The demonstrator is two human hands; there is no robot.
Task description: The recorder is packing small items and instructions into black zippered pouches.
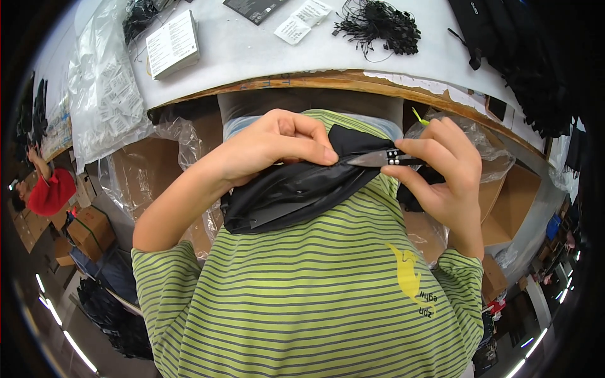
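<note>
A black fabric piece point(296, 189), like a soft pouch with a long edge facing me, lies across my lap against my striped shirt. My left hand point(283, 142) pinches its upper edge between thumb and fingers. In my right hand point(441, 164) is a pair of thread snips point(372, 159) with pointed metal blades, held between thumb and fingers. The blades point left and rest close against the fabric, near my left fingertips; whether they touch a thread is too small to tell. A bright yellow-green strip point(419, 117) sticks up beside my right fingers.
Ahead is a white-topped table point(252, 60) with a worn wooden edge. On it are a white box point(172, 45), a tangle of black cords point(378, 26), a plastic bag of labels point(108, 88) and black goods point(504, 44). Cardboard boxes point(513, 201) flank me; a person in red point(50, 189) is far left.
</note>
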